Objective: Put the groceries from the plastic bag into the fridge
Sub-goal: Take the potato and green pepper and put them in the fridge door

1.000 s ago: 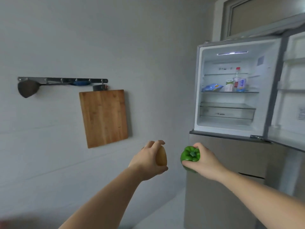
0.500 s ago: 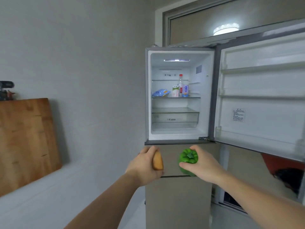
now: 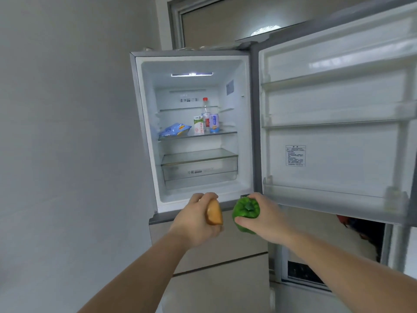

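The left hand (image 3: 196, 220) is wrapped around a tan, smooth potato (image 3: 214, 213); the right hand (image 3: 264, 218) grips a glossy green bell pepper (image 3: 246, 211), stem facing the camera. Both are held just below the fridge (image 3: 203, 123), whose upper door (image 3: 334, 132) is swung wide. Its glass shelf (image 3: 198, 134) carries a blue packet (image 3: 174, 130), a small carton (image 3: 199, 124), a red-capped bottle (image 3: 205, 109) and a can (image 3: 214, 123); the clear drawer (image 3: 199, 169) beneath looks bare.
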A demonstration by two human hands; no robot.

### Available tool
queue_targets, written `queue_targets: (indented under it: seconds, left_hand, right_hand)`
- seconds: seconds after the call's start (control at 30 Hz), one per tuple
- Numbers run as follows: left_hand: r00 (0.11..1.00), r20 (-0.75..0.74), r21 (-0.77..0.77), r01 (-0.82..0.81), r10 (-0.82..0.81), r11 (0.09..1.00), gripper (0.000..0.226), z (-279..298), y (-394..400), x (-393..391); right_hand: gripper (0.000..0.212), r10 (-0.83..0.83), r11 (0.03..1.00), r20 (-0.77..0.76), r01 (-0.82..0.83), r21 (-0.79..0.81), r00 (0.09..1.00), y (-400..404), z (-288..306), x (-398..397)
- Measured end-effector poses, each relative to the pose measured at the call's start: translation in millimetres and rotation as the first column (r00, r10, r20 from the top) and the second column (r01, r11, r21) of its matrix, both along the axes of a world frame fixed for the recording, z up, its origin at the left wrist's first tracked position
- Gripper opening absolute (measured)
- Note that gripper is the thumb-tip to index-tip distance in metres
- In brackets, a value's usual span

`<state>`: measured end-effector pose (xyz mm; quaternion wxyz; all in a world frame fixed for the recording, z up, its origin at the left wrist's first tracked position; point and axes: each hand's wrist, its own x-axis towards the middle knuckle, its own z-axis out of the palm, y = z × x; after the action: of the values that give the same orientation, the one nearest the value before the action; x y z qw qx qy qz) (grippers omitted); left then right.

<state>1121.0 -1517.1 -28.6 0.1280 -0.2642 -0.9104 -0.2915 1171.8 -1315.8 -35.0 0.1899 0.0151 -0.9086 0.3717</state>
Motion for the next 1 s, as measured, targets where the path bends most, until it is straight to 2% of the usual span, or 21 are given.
queue_targets:
  seconds: [0.1,0.33,0.5,0.63,0.83,1.0]
  left_hand:
    - [0.997,-0.019,-0.045,0.071,-0.072,0.996,0.079,-1,38,-31]
    - [0.971,-0.038,-0.03,0.235,-0.236,0.971,0.083,-1,114,-110]
    - [0.917,-0.027,0.051,0.398,-0.397,0.916,0.081,9,166,-165]
    - [0.863,-0.034,0.061,0.505,-0.504,0.861,0.078,16,206,-198]
    - [0.821,-0.028,0.113,0.569,-0.57,0.815,0.077,18,256,-222]
    - [0.817,0.018,0.065,0.574,-0.576,0.816,0.078,14,286,-232]
  right_hand:
    - [0.051,-0.045,0.999,0.01,0.045,-0.01,0.999,33,-2,-24]
    - [0.055,-0.197,0.98,-0.01,0.196,-0.04,0.98,92,-1,-73]
    - [0.064,-0.409,0.909,-0.01,0.407,-0.092,0.912,130,8,-91]
    - [0.056,-0.534,0.842,-0.015,0.531,-0.094,0.845,159,19,-103]
    - [0.063,-0.645,0.764,-0.089,0.636,-0.109,0.759,198,30,-112]
    - [0.078,-0.658,0.751,-0.036,0.651,-0.116,0.752,231,25,-134]
